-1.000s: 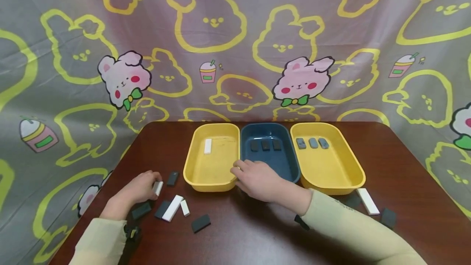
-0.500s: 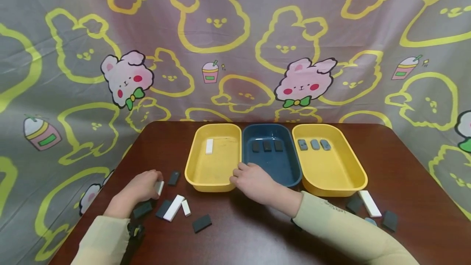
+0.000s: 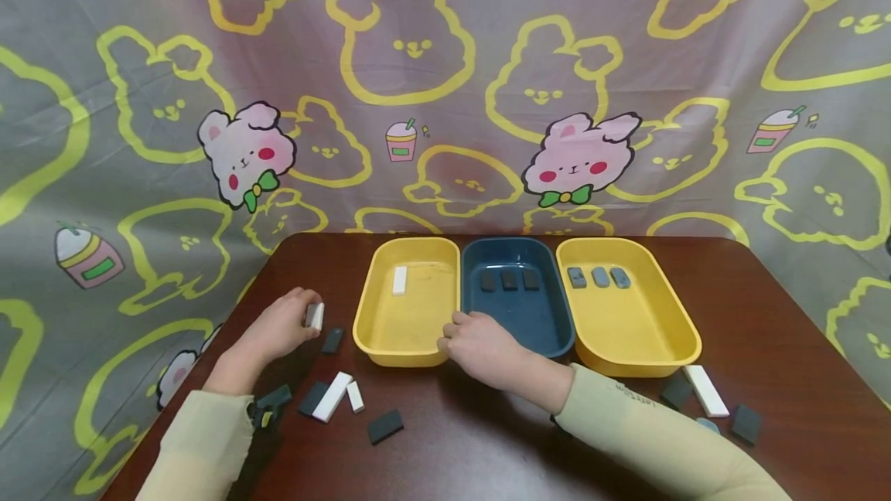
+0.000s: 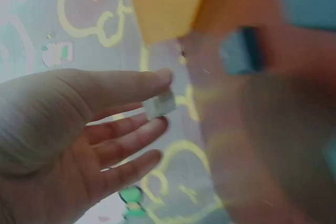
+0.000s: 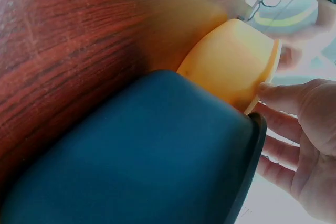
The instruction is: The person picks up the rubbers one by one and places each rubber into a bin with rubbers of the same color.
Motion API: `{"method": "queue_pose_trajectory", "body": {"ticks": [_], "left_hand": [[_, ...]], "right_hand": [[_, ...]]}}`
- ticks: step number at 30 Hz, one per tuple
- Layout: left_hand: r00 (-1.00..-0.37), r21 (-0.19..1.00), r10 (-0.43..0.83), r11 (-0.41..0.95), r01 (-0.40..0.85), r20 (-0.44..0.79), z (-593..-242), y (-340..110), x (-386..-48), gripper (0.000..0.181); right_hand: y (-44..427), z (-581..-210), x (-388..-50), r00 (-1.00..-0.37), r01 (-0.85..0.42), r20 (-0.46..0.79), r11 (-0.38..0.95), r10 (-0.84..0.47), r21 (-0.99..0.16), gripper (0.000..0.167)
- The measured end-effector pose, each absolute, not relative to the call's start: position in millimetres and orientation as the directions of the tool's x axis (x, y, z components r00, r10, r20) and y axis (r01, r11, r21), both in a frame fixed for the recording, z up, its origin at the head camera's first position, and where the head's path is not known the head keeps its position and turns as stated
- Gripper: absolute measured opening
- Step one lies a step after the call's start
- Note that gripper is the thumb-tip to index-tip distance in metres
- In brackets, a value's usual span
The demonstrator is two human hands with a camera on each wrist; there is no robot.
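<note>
My left hand (image 3: 278,328) pinches a small white block (image 3: 316,317) between thumb and fingers, held above the table's left side. In the left wrist view the block (image 4: 160,104) shows between the thumb and fingertips. My right hand (image 3: 482,349) is at the near right corner of the left yellow tray (image 3: 404,358). Seen from the right wrist, its thumb rests on the outer edge of the yellow tray (image 5: 231,61) and its fingers reach over the rim, so it grips the rim. One white block (image 3: 400,281) stands in that tray.
A blue tray (image 3: 517,331) with dark blocks and a right yellow tray (image 3: 629,331) with grey-blue blocks adjoin the left one. Loose dark and white blocks, such as a long white block (image 3: 332,397) and dark block (image 3: 385,427), lie nearer. More lie by my right forearm.
My left hand has lifted the white block off the table and moved it up and slightly right. My right hand stays at the yellow tray's rim.
</note>
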State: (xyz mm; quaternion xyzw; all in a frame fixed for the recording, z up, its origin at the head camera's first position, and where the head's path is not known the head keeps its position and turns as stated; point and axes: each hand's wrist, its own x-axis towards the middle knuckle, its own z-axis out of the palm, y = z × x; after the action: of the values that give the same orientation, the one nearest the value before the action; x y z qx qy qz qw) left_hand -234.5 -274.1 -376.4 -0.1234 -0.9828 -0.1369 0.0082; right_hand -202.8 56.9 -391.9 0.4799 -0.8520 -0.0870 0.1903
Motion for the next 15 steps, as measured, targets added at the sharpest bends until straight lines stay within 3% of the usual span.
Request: {"method": "queue_pose_trajectory", "body": {"ticks": [7, 15], "left_hand": [[-0.919, 0.135, 0.352, 0.916, 0.377, 0.178, -334.7, -225.8, -265.8, 0.049], [-0.862, -0.068, 0.497, 0.868, 0.492, 0.102, -302.6, -170.3, -304.3, 0.045]], "right_hand": [[56.6, -390.5, -202.5, -0.464, -0.781, 0.253, 0.527, -0.849, 0.336, 0.014], [56.3, -391.2, -202.0, -0.471, -0.775, 0.235, 0.526, -0.850, 0.350, 0.014]]}}
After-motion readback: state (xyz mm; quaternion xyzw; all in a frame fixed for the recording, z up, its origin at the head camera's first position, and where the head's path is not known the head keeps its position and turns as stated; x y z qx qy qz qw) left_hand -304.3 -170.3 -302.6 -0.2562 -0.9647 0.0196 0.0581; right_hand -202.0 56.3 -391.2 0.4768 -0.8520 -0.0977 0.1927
